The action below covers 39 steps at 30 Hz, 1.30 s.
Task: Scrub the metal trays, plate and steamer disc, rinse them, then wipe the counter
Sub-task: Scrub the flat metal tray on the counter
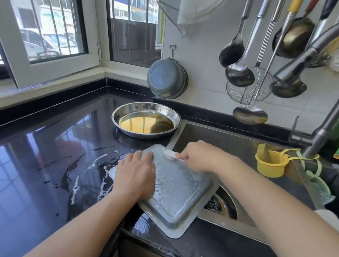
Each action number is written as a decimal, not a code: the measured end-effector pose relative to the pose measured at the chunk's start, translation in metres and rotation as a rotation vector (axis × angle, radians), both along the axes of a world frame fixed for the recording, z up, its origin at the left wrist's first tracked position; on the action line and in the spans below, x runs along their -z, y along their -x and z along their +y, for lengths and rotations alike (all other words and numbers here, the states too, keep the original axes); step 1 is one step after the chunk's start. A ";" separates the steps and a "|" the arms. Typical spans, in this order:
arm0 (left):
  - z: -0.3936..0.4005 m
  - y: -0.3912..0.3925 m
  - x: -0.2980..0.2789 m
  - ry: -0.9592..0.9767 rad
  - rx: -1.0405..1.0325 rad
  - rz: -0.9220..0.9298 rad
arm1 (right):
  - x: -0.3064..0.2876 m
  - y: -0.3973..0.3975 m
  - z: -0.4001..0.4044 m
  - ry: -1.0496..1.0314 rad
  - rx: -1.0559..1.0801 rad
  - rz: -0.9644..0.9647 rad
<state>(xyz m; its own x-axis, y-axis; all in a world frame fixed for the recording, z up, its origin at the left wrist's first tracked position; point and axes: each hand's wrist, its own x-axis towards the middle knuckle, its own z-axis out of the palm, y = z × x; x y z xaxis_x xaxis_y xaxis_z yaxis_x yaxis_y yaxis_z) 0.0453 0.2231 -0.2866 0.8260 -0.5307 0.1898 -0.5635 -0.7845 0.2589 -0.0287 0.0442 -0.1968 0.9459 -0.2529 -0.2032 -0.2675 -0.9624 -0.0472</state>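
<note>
While the left hand (136,174) is lying flat on the upturned tray (174,194), its fingers (147,156) straight and pressing down near the far left corner, the right hand (198,157) is pinching a small white scrubber (170,154) with curled fingers and holding it against the tray's far edge. Soapy and wet, the tray is sitting bottom up, partly on the black table (34,155) and partly jutting over the sink (236,148). Beyond it, a round metal plate (146,119) is sitting on the table just beside the sink's far left corner. White suds are streaking the table left of the tray. A yellow cup (271,163) is hanging inside the sink under the tap (333,109).
</note>
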 end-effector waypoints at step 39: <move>-0.025 -0.013 -0.006 -0.088 0.138 0.017 | 0.028 0.000 -0.056 -0.183 0.060 -0.111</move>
<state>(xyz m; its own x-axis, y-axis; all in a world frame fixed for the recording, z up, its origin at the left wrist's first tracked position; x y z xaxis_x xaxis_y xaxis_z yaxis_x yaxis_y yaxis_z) 0.0583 0.1976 -0.2805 0.7465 -0.6536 0.1243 -0.6639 -0.7198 0.2028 -0.0288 -0.0115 -0.2244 0.9493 -0.2782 -0.1465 -0.3077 -0.9174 -0.2523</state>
